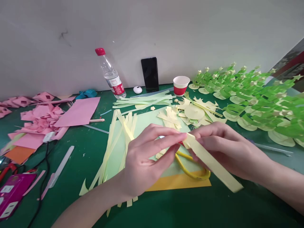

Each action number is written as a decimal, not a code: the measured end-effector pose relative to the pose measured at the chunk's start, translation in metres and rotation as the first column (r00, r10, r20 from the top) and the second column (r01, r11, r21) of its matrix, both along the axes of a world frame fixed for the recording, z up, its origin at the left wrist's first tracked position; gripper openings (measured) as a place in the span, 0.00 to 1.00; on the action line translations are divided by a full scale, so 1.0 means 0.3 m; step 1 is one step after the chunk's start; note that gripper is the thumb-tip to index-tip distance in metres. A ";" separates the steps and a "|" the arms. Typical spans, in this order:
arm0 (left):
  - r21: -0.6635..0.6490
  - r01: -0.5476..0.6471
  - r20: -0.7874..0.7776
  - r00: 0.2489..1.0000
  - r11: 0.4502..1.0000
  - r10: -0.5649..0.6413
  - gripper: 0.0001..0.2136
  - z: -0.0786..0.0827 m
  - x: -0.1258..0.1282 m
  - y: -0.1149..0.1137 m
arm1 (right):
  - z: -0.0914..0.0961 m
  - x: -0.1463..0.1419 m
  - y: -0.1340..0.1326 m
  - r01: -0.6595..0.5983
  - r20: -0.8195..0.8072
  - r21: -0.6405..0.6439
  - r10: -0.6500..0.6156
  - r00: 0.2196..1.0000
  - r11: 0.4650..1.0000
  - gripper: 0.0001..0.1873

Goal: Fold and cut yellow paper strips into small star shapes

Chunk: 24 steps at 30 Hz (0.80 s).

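Observation:
Both hands meet over the green paper sheets, working on one pale yellow paper strip (213, 161). My left hand (149, 155) pinches the folded end of the strip between thumb and fingers. My right hand (218, 142) holds the same strip near that end, and its long tail slants down to the right. Underneath lie yellow-handled scissors (190, 172), partly hidden by the hands. More pale yellow strips (114, 145) are spread to the left, on and beside the light green sheet (147, 120). An orange-yellow sheet (180, 183) shows below it.
Paper trees with stars (256, 98) crowd the right side. Yellow scraps (197, 110) lie behind my hands. A bottle (114, 80), phone (150, 74) and paper cup (180, 85) stand along the wall. Pink paper pieces (42, 115) and a purple power strip (16, 193) are at left.

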<state>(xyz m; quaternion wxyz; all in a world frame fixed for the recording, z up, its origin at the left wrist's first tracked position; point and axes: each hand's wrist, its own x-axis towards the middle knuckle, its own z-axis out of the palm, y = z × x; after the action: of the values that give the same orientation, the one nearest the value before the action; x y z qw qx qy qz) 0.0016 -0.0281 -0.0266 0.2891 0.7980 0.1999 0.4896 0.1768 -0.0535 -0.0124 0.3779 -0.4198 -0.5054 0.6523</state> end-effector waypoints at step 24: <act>-0.630 0.029 0.069 0.997 0.776 0.018 0.06 0.045 -0.004 -0.005 | 0.004 -0.030 -0.022 0.084 0.263 0.547 -0.266 0.927 0.833 0.05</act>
<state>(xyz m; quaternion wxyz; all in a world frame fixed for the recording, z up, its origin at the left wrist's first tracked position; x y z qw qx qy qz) 0.0005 -0.0296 -0.0131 0.5476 0.6382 0.3393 0.4216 0.1678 -0.0602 -0.0113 0.4476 -0.4478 -0.6791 0.3715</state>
